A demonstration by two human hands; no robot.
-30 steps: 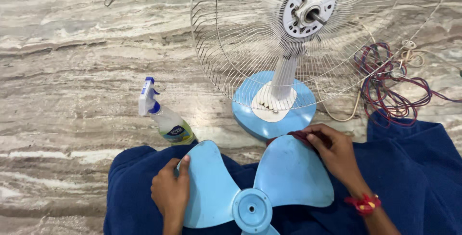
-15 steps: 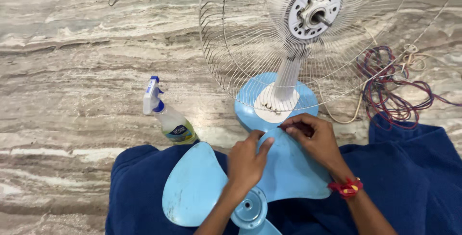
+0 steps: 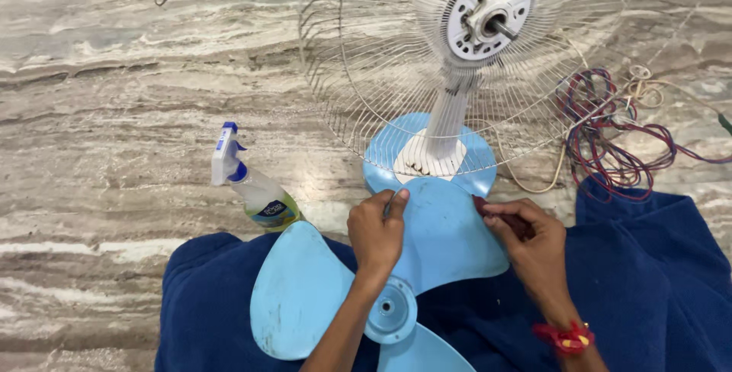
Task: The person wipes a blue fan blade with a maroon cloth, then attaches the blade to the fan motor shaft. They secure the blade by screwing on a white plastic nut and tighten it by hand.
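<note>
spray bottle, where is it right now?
In the head view the spray bottle stands on the marble floor, left of the fan's blue base and just beyond the navy cloth, left of the left hand gripping the fan blade.

A pale sky-blue fan blade point(image 3: 427, 265) with a matching blue hub lies on a deep navy-blue cloth point(image 3: 656, 280). A small dark maroon rag point(image 3: 509, 219) shows at the blade's edge. The table fan point(image 3: 457, 75) has a white wire guard, a white motor housing and neck, and a round light-blue base with a white patch. The spray bottle point(image 3: 248, 185) is clear with yellowish liquid and a white and blue trigger. The wrist thread point(image 3: 566, 337) is red with yellow. The tangled wires point(image 3: 610, 136) are red, blue and cream. The floor point(image 3: 114, 113) is marble, streaked grey, beige and white.
</note>
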